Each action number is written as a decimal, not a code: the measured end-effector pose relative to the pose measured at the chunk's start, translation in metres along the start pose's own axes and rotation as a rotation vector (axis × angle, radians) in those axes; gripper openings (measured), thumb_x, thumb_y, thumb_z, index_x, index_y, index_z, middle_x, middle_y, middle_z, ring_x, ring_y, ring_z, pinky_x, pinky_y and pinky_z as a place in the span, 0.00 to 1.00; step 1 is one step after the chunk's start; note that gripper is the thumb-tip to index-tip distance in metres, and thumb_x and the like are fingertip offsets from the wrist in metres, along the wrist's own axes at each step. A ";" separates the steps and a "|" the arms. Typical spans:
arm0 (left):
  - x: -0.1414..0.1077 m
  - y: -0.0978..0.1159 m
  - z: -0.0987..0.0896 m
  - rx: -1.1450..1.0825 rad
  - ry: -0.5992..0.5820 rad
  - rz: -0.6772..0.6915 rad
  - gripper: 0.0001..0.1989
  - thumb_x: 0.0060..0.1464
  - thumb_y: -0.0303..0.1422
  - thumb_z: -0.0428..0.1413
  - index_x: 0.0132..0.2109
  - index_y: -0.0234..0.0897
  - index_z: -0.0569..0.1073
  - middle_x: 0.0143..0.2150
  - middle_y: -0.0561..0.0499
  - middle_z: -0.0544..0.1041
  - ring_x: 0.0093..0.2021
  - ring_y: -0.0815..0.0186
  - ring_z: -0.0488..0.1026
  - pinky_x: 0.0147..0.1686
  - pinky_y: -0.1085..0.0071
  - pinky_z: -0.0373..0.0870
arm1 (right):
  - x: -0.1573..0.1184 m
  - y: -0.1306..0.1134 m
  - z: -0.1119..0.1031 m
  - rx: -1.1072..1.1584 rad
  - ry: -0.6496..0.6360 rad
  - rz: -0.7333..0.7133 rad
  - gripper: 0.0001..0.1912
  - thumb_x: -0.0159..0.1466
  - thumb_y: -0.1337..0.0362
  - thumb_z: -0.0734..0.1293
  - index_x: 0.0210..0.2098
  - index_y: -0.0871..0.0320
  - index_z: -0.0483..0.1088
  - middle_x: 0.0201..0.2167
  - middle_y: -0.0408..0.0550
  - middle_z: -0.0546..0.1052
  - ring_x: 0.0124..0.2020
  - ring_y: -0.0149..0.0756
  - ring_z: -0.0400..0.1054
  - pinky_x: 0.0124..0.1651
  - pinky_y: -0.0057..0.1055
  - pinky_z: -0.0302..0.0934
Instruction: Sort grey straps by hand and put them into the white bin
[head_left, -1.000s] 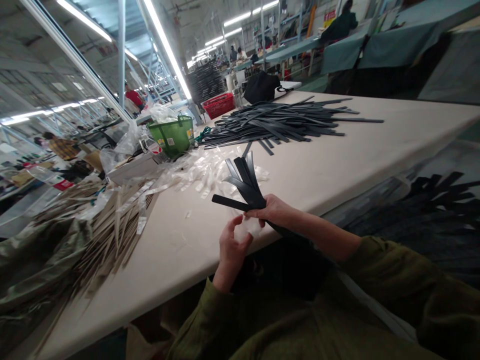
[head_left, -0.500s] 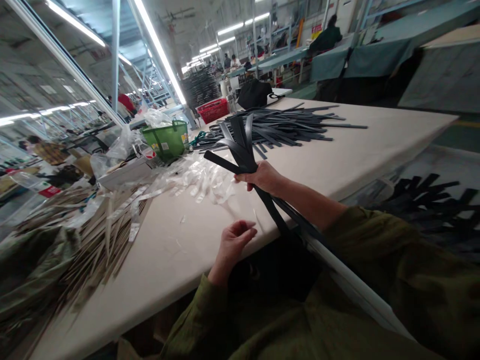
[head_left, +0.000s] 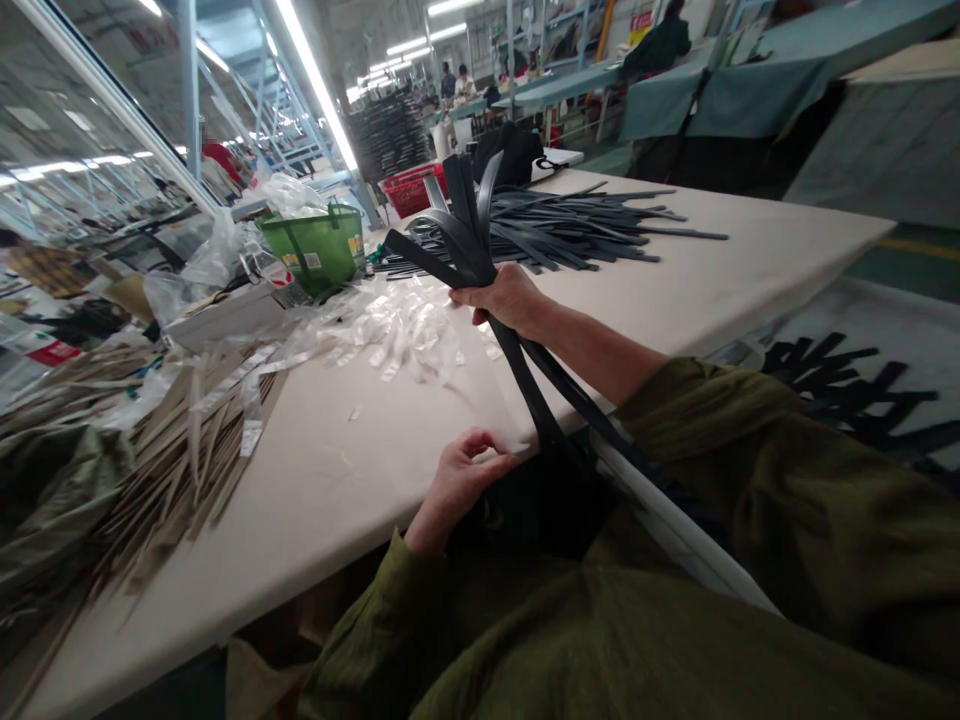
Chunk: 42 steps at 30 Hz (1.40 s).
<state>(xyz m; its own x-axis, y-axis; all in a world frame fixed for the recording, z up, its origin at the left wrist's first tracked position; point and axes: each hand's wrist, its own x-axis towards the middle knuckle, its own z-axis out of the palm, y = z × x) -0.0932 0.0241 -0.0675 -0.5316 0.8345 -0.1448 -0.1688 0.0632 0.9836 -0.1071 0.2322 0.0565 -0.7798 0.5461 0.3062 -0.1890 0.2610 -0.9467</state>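
Note:
My right hand (head_left: 501, 298) is shut on a bunch of long black straps (head_left: 465, 235), probably leather or synthetic. Their ends fan out above my fist, and their lower lengths hang past the table edge towards my lap. My left hand (head_left: 457, 488) rests curled at the cream table's near edge (head_left: 315, 500), with nothing visible in its fingers. A loose pile of similar dark straps (head_left: 555, 232) lies farther along the tabletop. A heap of clear plastic pieces (head_left: 401, 335) lies just left of my right hand.
A green basket (head_left: 315, 250) and a white box (head_left: 225, 315) stand at the table's left. A bundle of tan strips (head_left: 184, 450) lies at the left edge. A red crate (head_left: 409, 190) and a black bag (head_left: 506, 155) stand beyond. Distant workers sit at long tables.
My right hand has lifted the straps up from the table and away from me. My left hand has let go of the white piece and dropped back towards the table's near edge.

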 end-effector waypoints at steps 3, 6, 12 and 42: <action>-0.003 0.003 0.000 -0.054 -0.013 0.010 0.15 0.41 0.39 0.71 0.31 0.35 0.77 0.29 0.53 0.76 0.31 0.69 0.71 0.34 0.74 0.67 | 0.001 -0.002 0.004 -0.007 0.003 -0.006 0.05 0.54 0.69 0.74 0.26 0.65 0.76 0.22 0.43 0.79 0.13 0.22 0.63 0.16 0.19 0.59; -0.007 0.003 -0.002 -0.126 -0.040 -0.025 0.16 0.40 0.39 0.71 0.33 0.34 0.77 0.28 0.53 0.76 0.29 0.69 0.71 0.33 0.73 0.68 | 0.005 -0.001 0.005 -0.008 0.023 -0.022 0.04 0.53 0.70 0.74 0.26 0.65 0.76 0.21 0.42 0.78 0.13 0.22 0.63 0.15 0.19 0.58; -0.019 -0.011 -0.009 -0.110 -0.086 -0.085 0.15 0.43 0.38 0.70 0.35 0.34 0.78 0.28 0.53 0.75 0.28 0.71 0.69 0.32 0.74 0.65 | 0.014 0.003 0.007 -0.066 0.047 -0.015 0.05 0.55 0.70 0.73 0.25 0.66 0.75 0.20 0.42 0.77 0.13 0.21 0.61 0.15 0.19 0.56; 0.102 0.253 -0.176 -0.627 0.513 0.531 0.12 0.66 0.31 0.51 0.33 0.37 0.73 0.26 0.59 0.80 0.26 0.76 0.76 0.38 0.76 0.74 | -0.196 0.038 -0.105 -0.105 0.030 0.606 0.23 0.51 0.37 0.70 0.34 0.45 0.80 0.32 0.63 0.80 0.11 0.32 0.60 0.22 0.42 0.63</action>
<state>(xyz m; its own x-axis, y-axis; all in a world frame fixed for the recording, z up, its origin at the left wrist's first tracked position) -0.3362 0.0295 0.1481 -0.9389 0.3202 0.1262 -0.1354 -0.6809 0.7198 0.1019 0.2188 -0.0288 -0.7122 0.6439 -0.2795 0.3441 -0.0268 -0.9385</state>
